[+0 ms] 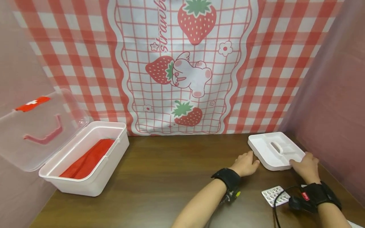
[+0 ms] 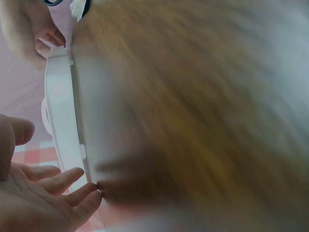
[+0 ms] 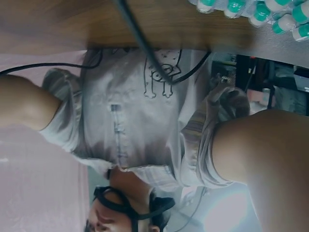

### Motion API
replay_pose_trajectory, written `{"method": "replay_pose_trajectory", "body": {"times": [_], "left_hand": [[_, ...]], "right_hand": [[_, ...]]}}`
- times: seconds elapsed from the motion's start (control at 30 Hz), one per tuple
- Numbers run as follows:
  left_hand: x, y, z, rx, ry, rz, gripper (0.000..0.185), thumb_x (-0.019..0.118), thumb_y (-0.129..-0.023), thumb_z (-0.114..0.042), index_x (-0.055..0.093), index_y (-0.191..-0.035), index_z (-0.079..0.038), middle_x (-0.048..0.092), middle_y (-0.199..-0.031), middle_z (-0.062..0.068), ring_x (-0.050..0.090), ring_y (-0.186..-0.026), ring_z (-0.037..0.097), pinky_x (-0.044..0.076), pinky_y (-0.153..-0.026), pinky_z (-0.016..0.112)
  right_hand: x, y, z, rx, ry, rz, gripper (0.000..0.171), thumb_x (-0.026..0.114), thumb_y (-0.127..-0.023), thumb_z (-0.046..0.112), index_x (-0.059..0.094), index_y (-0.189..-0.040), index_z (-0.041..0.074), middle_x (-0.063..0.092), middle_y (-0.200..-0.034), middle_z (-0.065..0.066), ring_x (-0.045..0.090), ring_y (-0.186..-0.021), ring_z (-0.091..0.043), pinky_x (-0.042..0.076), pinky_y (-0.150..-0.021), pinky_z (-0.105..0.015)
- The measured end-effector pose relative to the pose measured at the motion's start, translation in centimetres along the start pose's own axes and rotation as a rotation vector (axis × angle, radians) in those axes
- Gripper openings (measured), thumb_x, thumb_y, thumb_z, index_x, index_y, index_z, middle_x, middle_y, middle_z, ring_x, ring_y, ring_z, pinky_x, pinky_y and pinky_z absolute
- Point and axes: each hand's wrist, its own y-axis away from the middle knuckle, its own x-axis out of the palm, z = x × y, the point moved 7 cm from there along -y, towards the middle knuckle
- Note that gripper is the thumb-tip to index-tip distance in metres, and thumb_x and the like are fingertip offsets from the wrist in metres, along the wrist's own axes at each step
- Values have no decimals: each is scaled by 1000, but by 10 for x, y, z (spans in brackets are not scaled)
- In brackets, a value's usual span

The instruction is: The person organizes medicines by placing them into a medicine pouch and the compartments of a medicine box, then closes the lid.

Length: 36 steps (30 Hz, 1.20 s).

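Tray insert [image 1: 265, 145]: smooth white plastic, rounded corners, raised central handle, shallow compartments; on wood-grain table [image 1: 165, 177], right side. Storage box [image 1: 114, 167]: white plastic, translucent lid [image 1: 28, 152] tipped back, red fabric [image 1: 89, 158] inside. Foil blister pack [image 1: 269, 193], green-and-white capsules, near right wrist. Right hand [image 1: 308, 166] grips tray's near right corner. Left hand [image 1: 243, 164], fingers loosely extended, at tray's left edge; contact unclear.

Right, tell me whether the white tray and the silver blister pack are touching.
Apart. The head view shows it: brown tabletop is visible between the near edge of the white tray and the silver blister pack.
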Motion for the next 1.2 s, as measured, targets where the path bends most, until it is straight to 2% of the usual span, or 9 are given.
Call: {"method": "replay_pose_trajectory", "body": {"times": [0.07,0.13,0.33,0.5,0.6,0.73,0.83,1.0,1.2], "left_hand": [[1,-2,-2,-9,6,-21,37,47,-91,-35,52,-118,-11,60,-113,-3,56,-107,11,46,-84,25],[3,-4,-3,-35,19,-27,40,47,-91,-36,52,-118,-8,59,-115,-2,54,-109,11,45,-85,25],[3,-1,2,-177,45,-39,58,48,-90,-40,41,-133,-2,52,-129,3,49,-118,14,42,-94,25],[-1,0,12,-221,43,-37,61,52,-87,-37,37,-135,-2,51,-130,4,48,-118,15,42,-94,26],[-6,2,16,-237,32,-37,58,54,-86,-34,39,-134,-4,55,-124,3,53,-112,16,44,-90,25],[-16,6,21,-236,19,-34,52,54,-86,-31,42,-129,-5,58,-118,3,57,-105,16,46,-86,25],[-24,11,28,-221,15,-24,49,53,-86,-27,43,-128,-4,59,-117,5,57,-104,17,46,-86,25],[-32,19,46,-189,6,3,47,51,-85,-21,42,-127,-1,59,-117,9,57,-106,19,45,-88,24],[-40,30,67,-127,-27,51,47,45,-91,-16,37,-132,3,56,-124,13,54,-114,20,42,-95,23]], "right_hand": [[2,2,5,-9,-5,13,68,53,-77,13,22,-119,-30,29,-107,-51,27,-98,-62,31,-79,-63],[4,5,10,-13,1,35,69,55,-77,14,21,-119,-30,29,-107,-50,28,-98,-61,32,-79,-63],[14,18,25,-17,28,96,74,61,-79,20,21,-121,-27,28,-105,-48,32,-95,-60,34,-74,-63],[19,27,34,-2,76,129,80,63,-78,29,23,-118,-28,27,-104,-50,34,-91,-64,34,-72,-64],[22,32,40,21,115,177,84,61,-80,35,23,-115,-30,25,-104,-50,32,-92,-64,34,-74,-65],[23,40,49,9,150,209,86,59,-82,42,26,-110,-33,25,-101,-51,33,-88,-63,35,-72,-63],[25,47,59,-29,159,218,82,56,-84,42,31,-106,-33,28,-97,-49,36,-83,-62,35,-69,-59],[31,59,74,-122,146,216,65,53,-87,33,41,-98,-30,37,-88,-44,40,-82,-54,38,-67,-55],[37,72,92,-259,156,183,50,55,-86,22,49,-97,-26,52,-90,-41,47,-86,-53,40,-71,-56]]}}
